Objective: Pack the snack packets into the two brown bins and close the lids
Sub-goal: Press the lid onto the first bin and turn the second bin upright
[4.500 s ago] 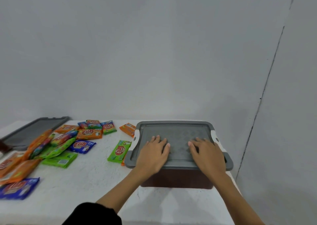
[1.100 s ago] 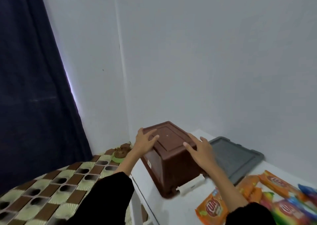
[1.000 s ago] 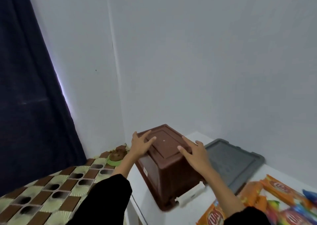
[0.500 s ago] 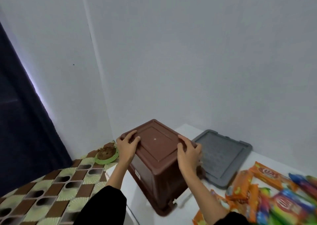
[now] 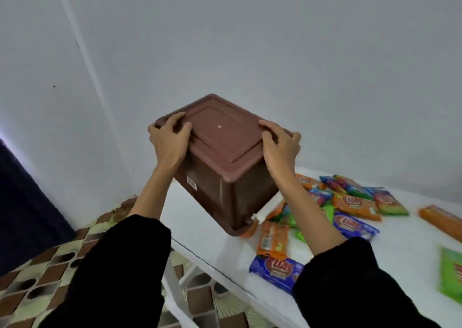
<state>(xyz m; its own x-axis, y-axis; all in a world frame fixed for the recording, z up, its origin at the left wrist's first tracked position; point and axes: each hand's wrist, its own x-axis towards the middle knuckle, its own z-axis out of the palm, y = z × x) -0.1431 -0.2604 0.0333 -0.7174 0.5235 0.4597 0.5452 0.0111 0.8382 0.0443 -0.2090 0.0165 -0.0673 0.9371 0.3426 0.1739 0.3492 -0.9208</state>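
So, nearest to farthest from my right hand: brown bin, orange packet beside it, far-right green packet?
1. brown bin: gripped by the right hand.
2. orange packet: below, by the bin's low corner.
3. green packet: head view's far right.

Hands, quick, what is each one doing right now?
Left hand: grips the upside-down brown bin at its base edge.
Right hand: grips the same bin's opposite edge.

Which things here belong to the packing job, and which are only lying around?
Part of the job:
- brown bin, upside down and tilted, gripped by the left hand and right hand
- snack packets, loose on the white table

Just surroundings:
- dark curtain
- patterned floor
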